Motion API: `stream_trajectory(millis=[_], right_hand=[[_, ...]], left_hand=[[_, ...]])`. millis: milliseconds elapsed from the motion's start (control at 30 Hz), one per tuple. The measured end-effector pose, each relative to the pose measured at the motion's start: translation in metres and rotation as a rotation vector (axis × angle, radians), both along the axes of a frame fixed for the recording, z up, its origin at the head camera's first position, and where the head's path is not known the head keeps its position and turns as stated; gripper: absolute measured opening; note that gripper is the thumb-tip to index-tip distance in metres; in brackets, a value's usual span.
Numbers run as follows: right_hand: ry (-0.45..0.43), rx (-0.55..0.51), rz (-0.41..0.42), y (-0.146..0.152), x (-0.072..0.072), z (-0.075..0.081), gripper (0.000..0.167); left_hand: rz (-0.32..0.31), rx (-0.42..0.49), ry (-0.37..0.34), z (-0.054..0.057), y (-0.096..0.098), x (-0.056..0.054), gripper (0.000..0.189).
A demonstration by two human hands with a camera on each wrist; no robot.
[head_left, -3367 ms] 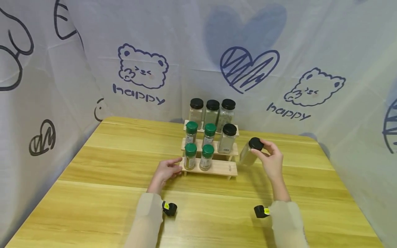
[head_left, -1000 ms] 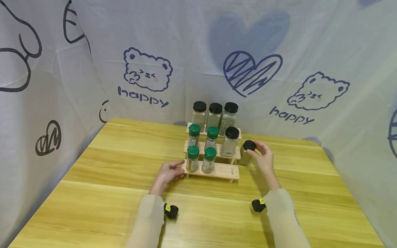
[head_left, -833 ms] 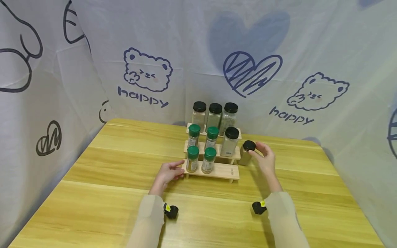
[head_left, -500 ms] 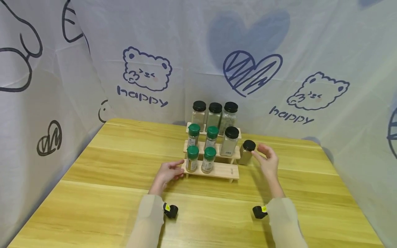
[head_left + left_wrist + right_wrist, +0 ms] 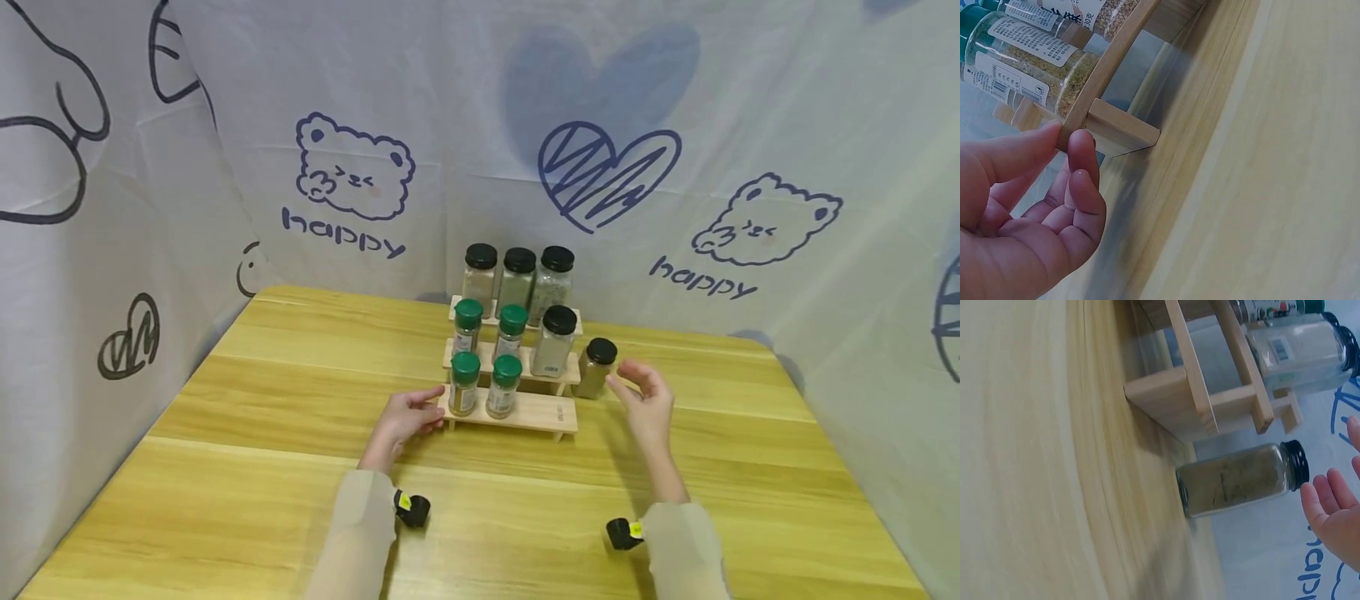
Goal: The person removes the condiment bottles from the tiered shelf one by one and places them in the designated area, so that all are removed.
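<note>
At the left end of the lowest shelf, my left hand (image 5: 400,427) pinches the board of the wooden spice rack (image 5: 543,410); the left wrist view has the thumb (image 5: 1022,153) above the board and a fingertip below. A square glass jar (image 5: 595,377) with a black lid and brownish contents stands upright on the table, right of the rack. My right hand (image 5: 649,408) hovers just right of that jar, fingers parted and holding nothing. The right wrist view has a small gap between the jar's lid (image 5: 1297,465) and the fingertips.
Three black-lidded jars (image 5: 517,283) fill the top shelf. On the middle one are two green-capped bottles (image 5: 510,332) and a black-lidded jar (image 5: 553,346). Two more green-capped bottles (image 5: 463,392) stand on the lowest shelf. A printed white cloth (image 5: 480,125) hangs behind the table (image 5: 487,517).
The right hand gripped the jar by its lid, tilted, and brought it left to stand beside the rack. It has let go and drawn back slightly right. The left hand keeps its hold.
</note>
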State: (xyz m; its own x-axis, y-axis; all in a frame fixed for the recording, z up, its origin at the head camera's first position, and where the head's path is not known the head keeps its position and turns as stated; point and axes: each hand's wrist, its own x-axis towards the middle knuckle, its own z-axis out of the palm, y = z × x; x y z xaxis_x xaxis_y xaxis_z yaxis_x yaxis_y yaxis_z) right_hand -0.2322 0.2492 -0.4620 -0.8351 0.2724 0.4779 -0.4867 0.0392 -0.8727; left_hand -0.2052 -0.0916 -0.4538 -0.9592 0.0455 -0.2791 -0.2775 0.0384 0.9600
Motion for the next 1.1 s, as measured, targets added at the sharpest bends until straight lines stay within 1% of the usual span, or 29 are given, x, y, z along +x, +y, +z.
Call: stream_trajectory(millis=[67,133,200,233,267,300,333,367,400,433,467,500,533,633,733,800,833,867,900,967,1000,1033,1067,1100], right_hand=[[0.014,-0.01,0.008,0.009,-0.012,-0.021,0.03],[0.033,-0.018,0.022,0.015,-0.021,-0.038,0.031],[0.035,-0.027,0.036,0.011,-0.018,-0.036,0.031],[0.035,-0.05,0.062,0.008,-0.013,-0.031,0.031],[0.043,-0.058,0.079,0.006,-0.011,-0.03,0.031],[0.047,-0.045,0.085,0.003,-0.008,-0.028,0.03],[0.053,-0.057,0.102,-0.001,-0.005,-0.025,0.03],[0.054,-0.066,0.116,-0.006,0.0,-0.018,0.029],[0.064,-0.055,0.107,-0.008,0.001,-0.019,0.029],[0.065,-0.067,0.117,-0.014,0.005,-0.012,0.028],[0.076,-0.061,0.112,-0.016,0.006,-0.012,0.028],[0.075,-0.063,0.112,-0.022,0.011,-0.005,0.026],[0.086,-0.099,0.142,-0.027,0.014,-0.001,0.026],[0.076,-0.102,0.14,-0.041,0.025,0.011,0.025],[0.093,-0.11,0.184,-0.049,0.026,0.011,0.025],[0.078,-0.082,0.175,-0.056,0.03,0.014,0.025],[0.092,-0.081,0.202,-0.057,0.029,0.011,0.025],[0.092,-0.069,0.209,-0.06,0.029,0.011,0.025],[0.078,-0.051,0.196,-0.064,0.031,0.015,0.026],[0.072,-0.025,0.202,-0.069,0.031,0.015,0.027],[0.087,-0.015,0.22,-0.07,0.028,0.012,0.026],[0.081,-0.009,0.223,-0.072,0.029,0.013,0.026],[0.048,0.009,0.205,-0.077,0.032,0.019,0.027],[0.026,0.024,0.204,-0.079,0.033,0.021,0.027]], left_hand=[[-0.003,0.003,0.0,0.0,0.0,0.0,0.039],[-0.004,0.002,0.002,0.0,0.0,0.0,0.039],[-0.004,0.001,0.003,0.0,0.0,0.0,0.039],[-0.004,0.001,0.003,0.0,0.0,-0.001,0.039],[-0.002,0.001,0.004,-0.001,0.0,-0.001,0.039],[-0.002,0.002,0.005,-0.001,0.0,-0.001,0.039],[-0.002,0.002,0.005,-0.001,0.0,-0.001,0.039],[-0.001,0.002,0.005,-0.002,0.0,-0.001,0.039],[-0.001,0.004,0.006,-0.002,0.0,-0.001,0.038],[0.0,0.005,0.006,-0.002,0.0,-0.001,0.038],[0.0,0.006,0.005,-0.002,0.0,-0.001,0.038],[-0.001,0.007,0.006,-0.002,0.0,-0.001,0.038],[-0.002,0.008,0.005,-0.001,0.0,0.0,0.038],[0.003,0.014,0.003,-0.001,0.0,0.0,0.039],[0.005,0.019,0.007,0.0,0.0,0.001,0.038],[0.007,0.024,0.006,0.001,0.0,0.001,0.038],[0.007,0.026,0.006,0.001,0.0,0.002,0.038],[0.005,0.027,0.007,0.001,0.0,0.002,0.038],[0.004,0.028,0.007,0.001,0.0,0.002,0.038],[0.003,0.029,0.003,0.001,0.0,0.001,0.039],[0.001,0.029,0.003,0.001,0.0,0.001,0.039],[-0.001,0.029,0.004,0.001,0.0,0.001,0.039],[-0.002,0.029,0.004,0.001,0.0,0.001,0.039],[-0.001,0.029,0.004,0.001,0.0,0.001,0.039]])
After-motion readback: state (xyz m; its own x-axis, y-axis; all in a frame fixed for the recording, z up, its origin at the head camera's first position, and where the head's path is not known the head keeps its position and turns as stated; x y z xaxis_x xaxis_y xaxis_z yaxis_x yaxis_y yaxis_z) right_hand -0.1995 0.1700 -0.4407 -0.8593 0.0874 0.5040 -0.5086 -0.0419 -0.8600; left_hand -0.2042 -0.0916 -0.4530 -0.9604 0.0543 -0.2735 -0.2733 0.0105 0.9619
